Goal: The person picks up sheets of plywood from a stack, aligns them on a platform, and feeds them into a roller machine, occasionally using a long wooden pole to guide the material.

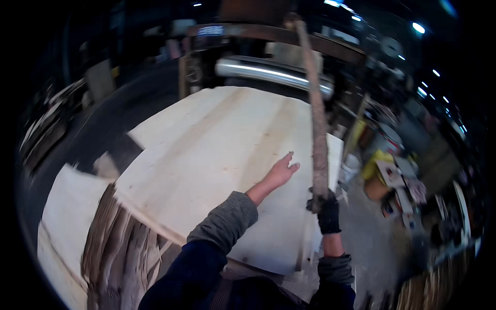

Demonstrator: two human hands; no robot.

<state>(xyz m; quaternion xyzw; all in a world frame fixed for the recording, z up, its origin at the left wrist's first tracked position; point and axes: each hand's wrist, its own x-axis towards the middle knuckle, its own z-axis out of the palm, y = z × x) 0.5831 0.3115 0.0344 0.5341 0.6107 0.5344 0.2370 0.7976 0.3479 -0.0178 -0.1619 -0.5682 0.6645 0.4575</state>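
My right grip [327, 213], in a black glove, is closed around the near end of a long, rough brown pole [316, 113] — it runs away from me along the right side of a broad pale wood sheet [217, 150]. My left grip [280, 171] is bare, thumb and fingers apart, above the sheet; whether it touches, I cannot tell. Past the sheet's far edge lies a shiny metal roller [274, 74] — and brown layered sheets [111, 243] stand at my lower left.
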